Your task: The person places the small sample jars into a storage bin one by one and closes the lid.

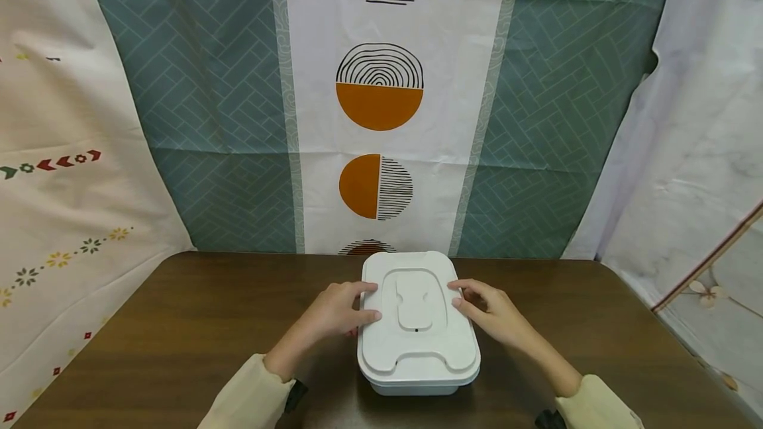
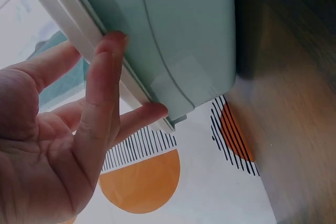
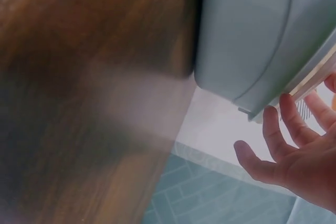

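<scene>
A white lid (image 1: 417, 349) with raised panels covers a lidded plastic box (image 1: 414, 390) on the table, its short side towards me. My left hand (image 1: 336, 310) grips the lid's left edge, thumb and index finger on top. In the left wrist view other fingertips (image 2: 152, 110) press beneath the lid's rim, against the box's pale green-looking wall (image 2: 189, 35). Opposite, my right hand (image 1: 495, 313) holds the lid's right edge with thumb and index finger on top. The right wrist view shows fingertips (image 3: 286, 100) at the rim and the little finger apart from it. The box's contents are hidden.
The dark brown wooden table (image 1: 226, 323) extends on both sides of the box. Behind its far edge hangs a patterned cloth (image 1: 226, 204); more cloth hangs at the left (image 1: 77, 204) and right (image 1: 685, 184).
</scene>
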Tool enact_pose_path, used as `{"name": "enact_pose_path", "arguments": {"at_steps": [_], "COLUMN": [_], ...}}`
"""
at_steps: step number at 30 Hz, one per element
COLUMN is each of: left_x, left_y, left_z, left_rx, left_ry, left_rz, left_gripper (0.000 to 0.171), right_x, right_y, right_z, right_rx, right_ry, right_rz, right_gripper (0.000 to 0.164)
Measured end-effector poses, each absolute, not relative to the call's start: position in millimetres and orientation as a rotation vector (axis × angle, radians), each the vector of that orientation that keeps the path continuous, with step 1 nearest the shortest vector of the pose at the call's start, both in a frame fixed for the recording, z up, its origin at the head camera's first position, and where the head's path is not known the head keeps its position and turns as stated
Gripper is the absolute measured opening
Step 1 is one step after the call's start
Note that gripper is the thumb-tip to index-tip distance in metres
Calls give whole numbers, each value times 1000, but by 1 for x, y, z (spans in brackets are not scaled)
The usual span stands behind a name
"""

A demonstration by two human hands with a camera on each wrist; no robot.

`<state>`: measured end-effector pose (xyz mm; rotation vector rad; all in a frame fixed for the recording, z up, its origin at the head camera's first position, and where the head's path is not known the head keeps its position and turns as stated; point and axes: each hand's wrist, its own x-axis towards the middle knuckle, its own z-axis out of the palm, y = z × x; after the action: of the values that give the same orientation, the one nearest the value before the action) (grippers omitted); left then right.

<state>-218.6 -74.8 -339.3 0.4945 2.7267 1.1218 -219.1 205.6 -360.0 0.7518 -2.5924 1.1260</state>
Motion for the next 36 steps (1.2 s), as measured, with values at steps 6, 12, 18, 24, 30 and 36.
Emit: {"name": "enact_pose_path", "arguments": {"at_steps": [6,12,18,24,30,36], "left_x": [-216,-216,-217,-219,-222,-225], "left_y": [-72,-70,-73,-80,-92,-110], "left_z": [-339,-340,-344,-352,-363,-367], "left_rx": [503,512,544,616,789,754], "left_ry": [2764,2789,2784,2774,2717,2653], "left_rz": [1079,1044,1074,1137,1195,1433], "left_gripper": [52,52,52,52,48,48], "right_x": [-216,-225,-224,-223,-227,-235], "right_y": [205,212,215,216,227,246], "right_z": [-361,-376,-379,-379,-376,-371], "right_rx": [738,734,736,740,707,731], "right_ry": [-2613,-2625,-2612,-2635,-2690,-2650], "right_rz": [1130,1150,1160,1182,1332,1454], "right_gripper": [27,29,31,34,37,38]}}
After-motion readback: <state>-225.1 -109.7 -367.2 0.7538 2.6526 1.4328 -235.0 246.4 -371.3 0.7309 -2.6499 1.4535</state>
